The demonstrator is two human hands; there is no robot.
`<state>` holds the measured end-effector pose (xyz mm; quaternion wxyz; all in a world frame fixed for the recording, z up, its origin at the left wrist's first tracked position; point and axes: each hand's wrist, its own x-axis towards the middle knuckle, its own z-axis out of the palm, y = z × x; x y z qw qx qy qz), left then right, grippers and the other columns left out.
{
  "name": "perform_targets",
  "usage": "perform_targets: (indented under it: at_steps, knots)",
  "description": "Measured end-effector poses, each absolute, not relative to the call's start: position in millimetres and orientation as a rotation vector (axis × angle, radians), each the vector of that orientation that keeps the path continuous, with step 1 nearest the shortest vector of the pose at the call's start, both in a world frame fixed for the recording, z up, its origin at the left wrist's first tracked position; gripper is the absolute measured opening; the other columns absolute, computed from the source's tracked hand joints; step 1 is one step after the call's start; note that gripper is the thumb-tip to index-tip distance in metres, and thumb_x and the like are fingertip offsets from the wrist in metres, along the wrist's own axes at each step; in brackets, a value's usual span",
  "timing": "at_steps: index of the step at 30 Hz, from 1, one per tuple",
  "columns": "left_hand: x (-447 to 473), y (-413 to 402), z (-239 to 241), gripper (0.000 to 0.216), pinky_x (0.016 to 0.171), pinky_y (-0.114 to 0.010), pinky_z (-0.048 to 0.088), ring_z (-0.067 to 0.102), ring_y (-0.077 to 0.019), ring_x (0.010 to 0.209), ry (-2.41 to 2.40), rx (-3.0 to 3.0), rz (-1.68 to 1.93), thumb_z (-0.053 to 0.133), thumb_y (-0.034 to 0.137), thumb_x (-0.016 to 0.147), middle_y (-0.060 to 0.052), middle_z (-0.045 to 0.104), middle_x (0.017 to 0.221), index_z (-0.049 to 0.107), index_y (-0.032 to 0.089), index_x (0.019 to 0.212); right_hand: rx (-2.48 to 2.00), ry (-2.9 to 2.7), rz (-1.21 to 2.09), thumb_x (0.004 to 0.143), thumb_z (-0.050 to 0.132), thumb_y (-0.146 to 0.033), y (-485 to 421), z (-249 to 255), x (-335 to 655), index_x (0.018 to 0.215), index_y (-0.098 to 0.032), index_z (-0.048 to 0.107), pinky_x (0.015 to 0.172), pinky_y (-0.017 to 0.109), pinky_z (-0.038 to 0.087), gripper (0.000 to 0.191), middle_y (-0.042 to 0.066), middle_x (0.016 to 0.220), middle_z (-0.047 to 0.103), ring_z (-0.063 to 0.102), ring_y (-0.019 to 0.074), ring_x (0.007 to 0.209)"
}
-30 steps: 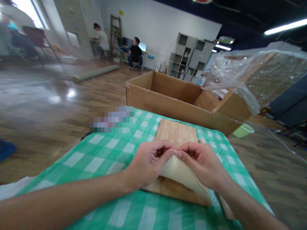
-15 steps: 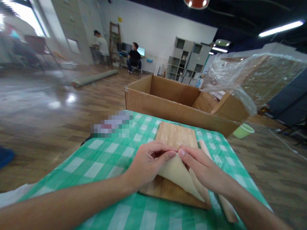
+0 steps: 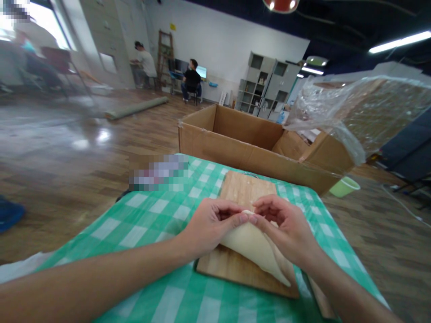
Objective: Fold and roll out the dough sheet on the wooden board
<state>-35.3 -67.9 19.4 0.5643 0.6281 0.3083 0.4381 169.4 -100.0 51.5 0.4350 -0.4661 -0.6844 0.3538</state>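
A pale sheet of dough (image 3: 257, 246) is lifted and folded over a wooden cutting board (image 3: 242, 271), its lower corner drooping toward the board's front right. My left hand (image 3: 215, 222) pinches the raised top edge between thumb and fingers. At the same edge, my right hand (image 3: 286, 226) has its thumb against the dough close to the left thumb, with its fingers curled above; part of the dough is hidden behind it. A pale wooden stick like a rolling pin (image 3: 321, 298) lies right of the board, mostly covered by my right forearm.
A green-and-white checked cloth (image 3: 144, 224) covers the table. Beyond its far edge stands a large open cardboard box (image 3: 235, 143) with clear plastic wrap (image 3: 319, 105) over its right side. A light green bin (image 3: 345, 187) is on the floor at right. Two people sit at the back wall.
My right fingers have lifted and curled away from the dough's top edge, while the thumb stays on it. My left hand keeps its pinch. The view has shifted slightly.
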Motion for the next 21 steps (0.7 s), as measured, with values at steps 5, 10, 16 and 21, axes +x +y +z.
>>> perform_targets:
  at_steps: [5, 10, 16, 21]
  knots:
    - [-34, -68, 21, 0.022, 0.063, -0.022, 0.052, 0.073, -0.0154, 0.071, 0.754, 1.264, 1.031, 0.088, 0.037, 0.078, -0.004, 0.082, 0.083, 0.08, 0.019, 0.085, -1.136, -1.91, 0.564, 0.094, 0.075, -0.032, -103, 52, 170, 0.102, -0.031, 0.082, 0.078, 0.029, 0.056, 0.011, 0.0, 0.096, 0.081, 0.074, 0.0169, 0.086]
    - [-35, -69, 21, 0.013, 0.063, -0.021, 0.05, 0.071, -0.0133, 0.07, 0.739, 1.357, 1.077, 0.088, 0.033, 0.078, -0.002, 0.081, 0.079, 0.082, 0.021, 0.08, -1.148, -1.956, 0.544, 0.097, 0.071, -0.028, -105, 55, 167, 0.1, -0.03, 0.083, 0.072, 0.03, 0.055, 0.013, 0.001, 0.092, 0.081, 0.074, 0.0174, 0.081]
    - [-33, -75, 19, 0.01, 0.064, -0.023, 0.05, 0.07, -0.0141, 0.07, 0.775, 1.46, 1.097, 0.084, 0.032, 0.082, -0.001, 0.08, 0.077, 0.084, 0.022, 0.08, -1.205, -1.8, 0.617, 0.095, 0.072, -0.032, -112, 54, 158, 0.094, -0.026, 0.082, 0.067, 0.027, 0.055, 0.012, 0.001, 0.087, 0.08, 0.073, 0.0168, 0.077]
    - [-31, -75, 13, 0.022, 0.07, -0.025, 0.053, 0.072, -0.016, 0.079, 0.688, 1.406, 1.058, 0.08, 0.037, 0.087, -0.004, 0.081, 0.088, 0.081, 0.019, 0.099, -1.223, -1.57, 0.709, 0.092, 0.075, -0.036, -112, 51, 151, 0.089, -0.022, 0.08, 0.06, 0.023, 0.055, 0.015, 0.003, 0.081, 0.079, 0.07, 0.0145, 0.068]
